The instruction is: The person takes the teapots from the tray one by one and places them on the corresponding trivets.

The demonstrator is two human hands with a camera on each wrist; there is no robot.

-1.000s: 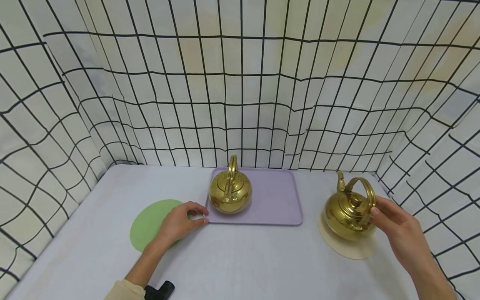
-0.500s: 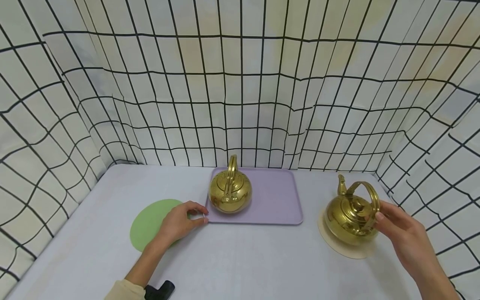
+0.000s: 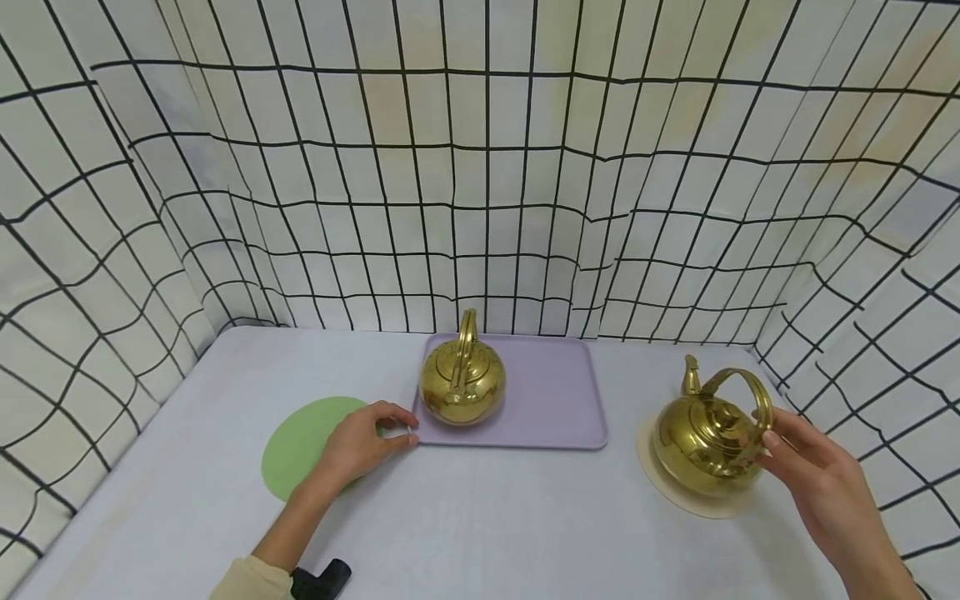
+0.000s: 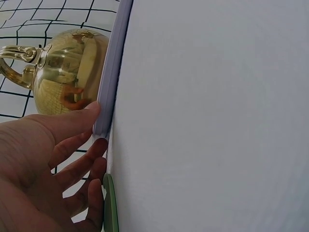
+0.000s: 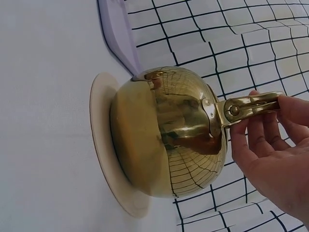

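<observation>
On the left half of a lilac tray [image 3: 551,400] stands a brass teapot [image 3: 461,383], its arched handle upright. My left hand [image 3: 363,442] pinches the tray's near left corner between thumb and fingers; in the left wrist view the thumb [image 4: 79,118] lies against the tray's rim. At the right, a second brass teapot [image 3: 705,446] sits over a round beige mat [image 3: 667,487], its spout pointing to the back. My right hand [image 3: 817,475] grips this teapot's arched handle [image 5: 248,106] from the right side, thumb on one face and fingers curled behind it.
A round green mat [image 3: 300,450] lies left of the tray, partly behind my left hand. White cloth covers the table [image 3: 517,517]. A white curtain with a black grid [image 3: 510,183] encloses the back and both sides. A black object [image 3: 322,579] shows by the left sleeve.
My right hand has shifted the right teapot a little to the right and toward me over the beige mat. My left hand, the tray and the left teapot stay put.
</observation>
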